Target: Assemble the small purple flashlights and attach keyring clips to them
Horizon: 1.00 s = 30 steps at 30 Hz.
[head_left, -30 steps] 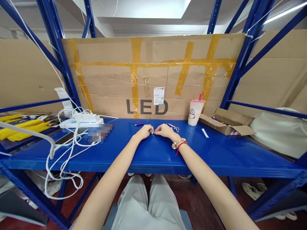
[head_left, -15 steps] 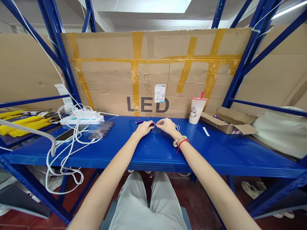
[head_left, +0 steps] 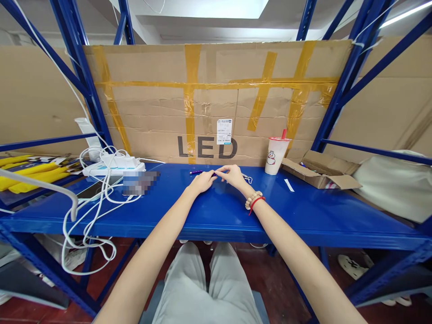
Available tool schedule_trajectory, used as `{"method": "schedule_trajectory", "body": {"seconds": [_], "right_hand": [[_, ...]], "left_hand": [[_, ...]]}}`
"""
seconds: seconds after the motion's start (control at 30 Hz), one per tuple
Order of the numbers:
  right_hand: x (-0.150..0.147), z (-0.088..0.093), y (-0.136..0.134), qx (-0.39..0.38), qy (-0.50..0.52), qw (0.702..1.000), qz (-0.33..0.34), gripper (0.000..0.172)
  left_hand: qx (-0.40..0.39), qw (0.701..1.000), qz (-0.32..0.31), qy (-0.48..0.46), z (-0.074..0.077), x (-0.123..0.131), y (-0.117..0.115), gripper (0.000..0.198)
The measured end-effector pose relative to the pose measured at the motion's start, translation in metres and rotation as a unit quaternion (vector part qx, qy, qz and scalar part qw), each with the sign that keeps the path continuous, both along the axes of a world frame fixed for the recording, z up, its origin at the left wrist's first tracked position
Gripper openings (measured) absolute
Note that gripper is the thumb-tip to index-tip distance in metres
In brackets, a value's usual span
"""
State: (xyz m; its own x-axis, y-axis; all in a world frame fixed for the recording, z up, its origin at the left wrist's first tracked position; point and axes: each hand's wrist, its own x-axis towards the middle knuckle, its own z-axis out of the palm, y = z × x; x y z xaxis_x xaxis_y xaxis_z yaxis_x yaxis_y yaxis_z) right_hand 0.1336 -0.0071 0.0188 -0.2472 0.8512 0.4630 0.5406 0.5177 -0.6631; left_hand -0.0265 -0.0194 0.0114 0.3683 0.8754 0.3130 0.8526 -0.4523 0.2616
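Head view: two hands (head_left: 202, 182) (head_left: 232, 176) meet at one object (head_left: 214, 174).

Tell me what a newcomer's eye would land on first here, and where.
Probably the big LED lettering on the taped cardboard behind the blue table. Next, the left hand and right hand, fingertips close together around a small dark item, mostly hidden. The red-strawed cup to their right and the white cables draping over the table's front edge at left also stand out.

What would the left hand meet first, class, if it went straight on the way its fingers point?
Probably the right hand, just ahead of the left hand; whether they touch is unclear.
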Motion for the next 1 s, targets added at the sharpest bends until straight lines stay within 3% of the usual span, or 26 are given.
{"method": "schedule_trajectory", "body": {"seconds": [0.13,0.4,0.63,0.73,1.0], "right_hand": [[0.0,-0.001,0.0,-0.023,0.0,1.0,-0.004,0.03],[0.001,-0.006,0.003,0.003,-0.025,1.0,-0.007,0.035],[-0.001,-0.008,0.003,0.032,-0.104,0.994,0.019,0.024],[-0.001,-0.005,-0.001,0.033,-0.129,0.991,-0.015,0.024],[0.009,0.003,-0.001,0.009,-0.142,0.97,-0.199,0.024]], "left_hand": [[-0.007,1.0,-0.006,-0.012,0.001,0.001,-0.002,0.026],[-0.005,1.0,-0.003,0.005,0.002,0.001,-0.003,0.027],[0.007,0.999,0.021,0.038,0.002,0.001,-0.003,0.024],[0.009,0.999,0.019,0.033,0.0,0.0,-0.002,0.024],[0.016,0.998,0.046,0.029,-0.006,-0.003,0.006,0.028]]}}
